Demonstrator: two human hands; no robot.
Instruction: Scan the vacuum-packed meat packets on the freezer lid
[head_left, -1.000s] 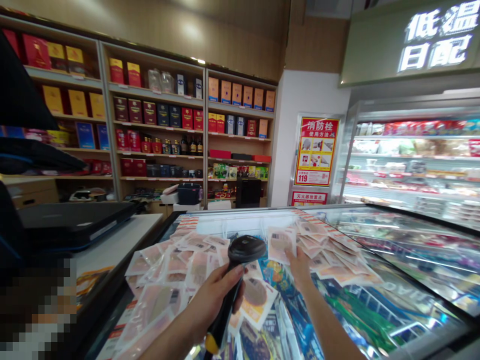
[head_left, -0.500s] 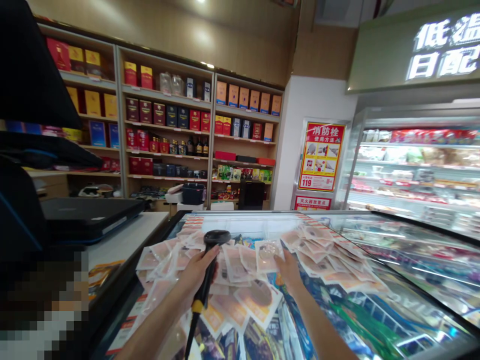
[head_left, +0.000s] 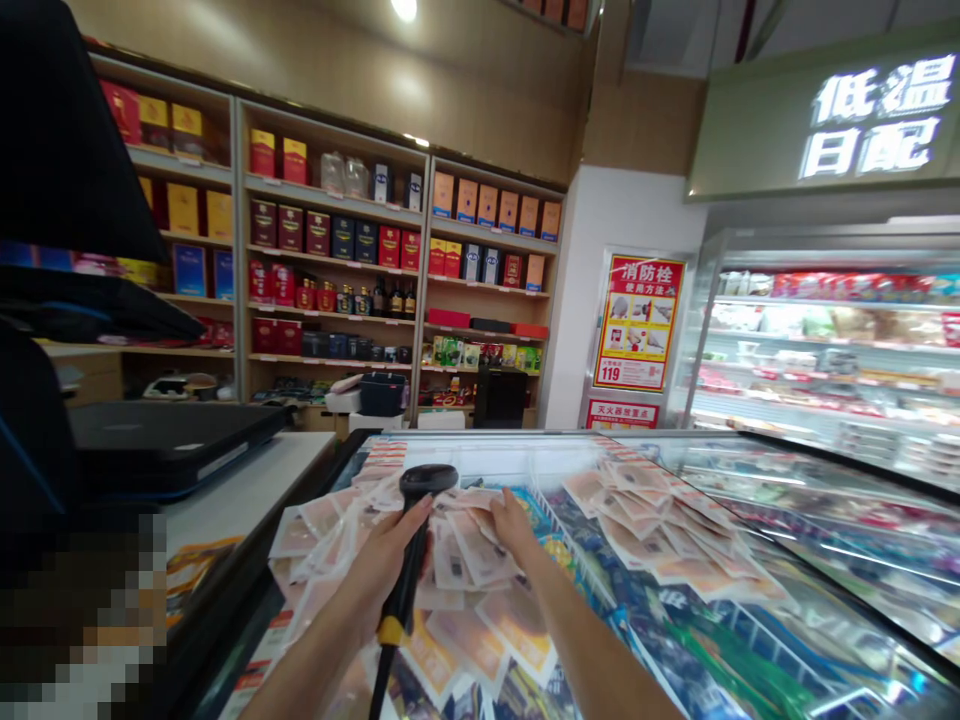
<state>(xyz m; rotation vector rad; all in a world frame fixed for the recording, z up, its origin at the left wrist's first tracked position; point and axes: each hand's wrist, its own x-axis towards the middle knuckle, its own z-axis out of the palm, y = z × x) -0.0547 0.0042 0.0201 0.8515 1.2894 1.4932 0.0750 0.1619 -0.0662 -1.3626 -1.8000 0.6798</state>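
Note:
My left hand (head_left: pixel 390 555) is wrapped round the handle of a black barcode scanner (head_left: pixel 409 570), which has a yellow band and a cable running down. Its head points away from me over the freezer. My right hand (head_left: pixel 514 525) is closed at the edge of a flat, clear-wrapped packet (head_left: pixel 480 540), just right of the scanner; the fingertips are partly hidden. More such packets with orange-and-white print (head_left: pixel 472 635) lie fanned out below both hands. On the left is a looser heap of packets (head_left: pixel 322 530), and another spread of packets (head_left: pixel 660 510) lies to the right.
Packets rest on the glass top of a chest freezer (head_left: pixel 540 450) with bagged goods inside. Left stands a white counter (head_left: pixel 247 490) carrying a black flat device (head_left: pixel 180 440) and a dark screen (head_left: pixel 75 130). Behind are shelves of boxes (head_left: pixel 330 240) and a lit display fridge (head_left: pixel 825 340).
My right hand has moved left, bringing a packet from the gap on the right onto the packets beside the scanner. My left hand keeps the scanner in nearly the same spot.

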